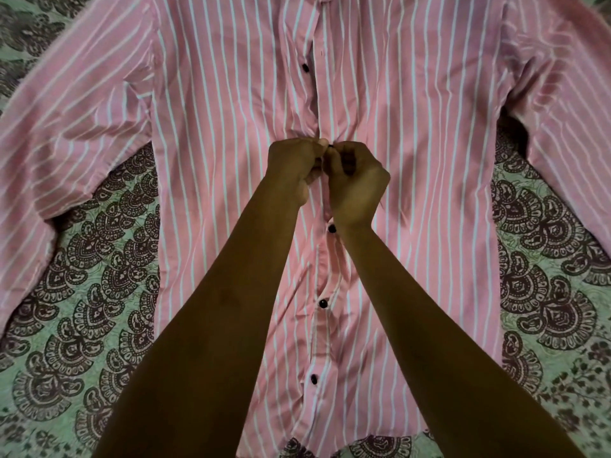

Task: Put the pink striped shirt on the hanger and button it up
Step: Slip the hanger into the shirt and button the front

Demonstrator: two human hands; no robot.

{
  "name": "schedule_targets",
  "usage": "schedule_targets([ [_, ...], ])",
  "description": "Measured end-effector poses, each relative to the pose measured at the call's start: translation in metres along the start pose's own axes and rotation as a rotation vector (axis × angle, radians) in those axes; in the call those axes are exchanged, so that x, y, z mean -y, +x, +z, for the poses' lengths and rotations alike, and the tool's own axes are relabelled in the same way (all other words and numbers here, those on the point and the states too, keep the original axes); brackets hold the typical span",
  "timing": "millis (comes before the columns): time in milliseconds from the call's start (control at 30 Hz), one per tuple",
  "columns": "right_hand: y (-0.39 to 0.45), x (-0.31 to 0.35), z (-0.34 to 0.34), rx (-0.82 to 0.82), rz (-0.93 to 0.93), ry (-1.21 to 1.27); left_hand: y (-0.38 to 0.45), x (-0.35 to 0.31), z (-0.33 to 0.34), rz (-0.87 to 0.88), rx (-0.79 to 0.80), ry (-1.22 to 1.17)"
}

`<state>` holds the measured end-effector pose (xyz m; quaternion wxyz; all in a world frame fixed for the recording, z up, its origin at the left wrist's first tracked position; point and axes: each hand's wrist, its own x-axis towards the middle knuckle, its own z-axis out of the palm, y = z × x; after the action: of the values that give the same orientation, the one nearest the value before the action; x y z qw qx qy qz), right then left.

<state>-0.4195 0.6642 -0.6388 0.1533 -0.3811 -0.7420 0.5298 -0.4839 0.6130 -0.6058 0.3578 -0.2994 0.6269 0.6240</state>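
Shirt lies flat, front up, on a patterned bedspread, sleeves spread wide. At mid-placket the left hand pinches one fabric edge and the right hand pinches the other, with a dark button just showing between the fingertips. Three buttons below look fastened; the one above is open. If the cloth bunches, the button could slip back out of its hole. No hanger shows, nor any container.

We find no legible text, label or number anywhere in view. We record no brand or sign either.
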Motion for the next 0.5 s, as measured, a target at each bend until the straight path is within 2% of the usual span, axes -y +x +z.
schedule_targets([
  [133, 0.017, 0.005, -0.009, 0.113, 0.360, 0.288, 0.007, 0.006, -0.002, 0.128, 0.014, 0.143],
  [233, 0.026, 0.017, -0.018, 0.275, 0.564, 0.401, 0.012, 0.015, -0.006, 0.434, -0.069, 0.440],
  [367, 0.037, 0.025, -0.023, 0.430, 0.670, 0.450, 0.006, 0.018, -0.009, 0.886, -0.191, 0.779],
  [433, 0.038, 0.025, -0.023, 0.413, 0.654, 0.413, 0.008, 0.019, -0.011, 0.892, -0.217, 0.769],
  [500, 0.038, 0.018, -0.019, 0.351, 0.516, 0.250, 0.016, 0.014, -0.014, 0.758, -0.200, 0.710],
])
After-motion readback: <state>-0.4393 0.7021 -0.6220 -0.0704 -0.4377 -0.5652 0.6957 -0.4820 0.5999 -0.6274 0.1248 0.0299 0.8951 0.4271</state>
